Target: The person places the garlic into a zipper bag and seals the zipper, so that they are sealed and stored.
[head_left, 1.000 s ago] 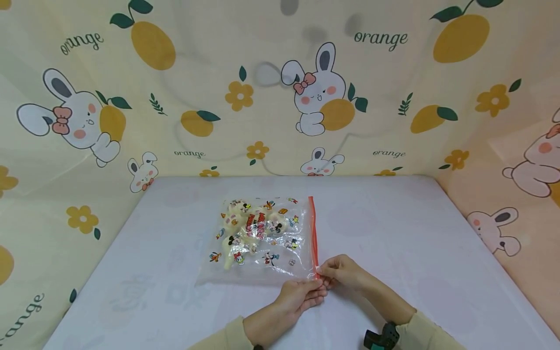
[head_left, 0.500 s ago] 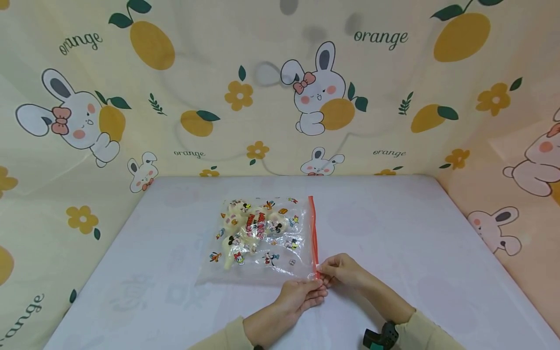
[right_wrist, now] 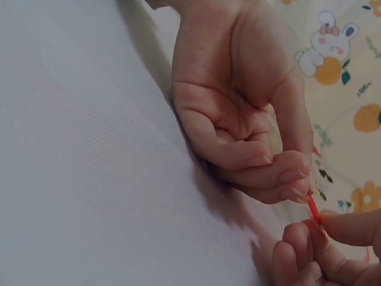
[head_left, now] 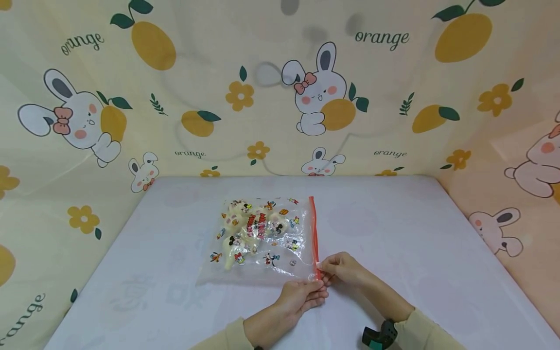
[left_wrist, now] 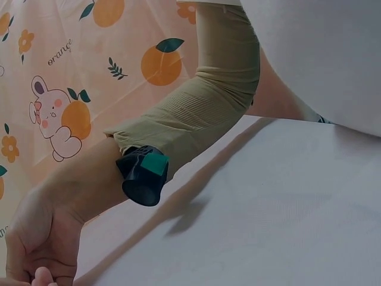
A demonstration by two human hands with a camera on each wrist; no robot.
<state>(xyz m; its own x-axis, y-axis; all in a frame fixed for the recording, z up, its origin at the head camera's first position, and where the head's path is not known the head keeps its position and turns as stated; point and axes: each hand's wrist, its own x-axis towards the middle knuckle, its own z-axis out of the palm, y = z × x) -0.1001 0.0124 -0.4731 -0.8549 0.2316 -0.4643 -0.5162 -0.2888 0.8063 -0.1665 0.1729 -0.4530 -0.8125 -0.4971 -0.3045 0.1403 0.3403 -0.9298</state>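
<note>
A clear zip bag (head_left: 280,248) with cartoon prints lies flat on the white table, its red zip strip (head_left: 313,228) along the right side. Pale cream lumpy pieces show through its left half; the prints partly cover them, and their kind is unclear. My left hand (head_left: 295,301) pinches the near end of the strip between thumb and fingers, its other fingers curled below. Just beyond it, my right hand (head_left: 345,270) pinches the strip near a small whitish piece. In the right wrist view, a short red stretch (right_wrist: 314,210) shows between both hands' fingertips.
The white tabletop (head_left: 415,233) surrounds the bag. A printed cloth (head_left: 262,112) with rabbits and oranges hangs behind and at both sides. A black wrist camera (head_left: 379,334) sits on the right forearm.
My right hand has shifted very slightly away from me along the red strip. The left hand and the bag look nearly still.
</note>
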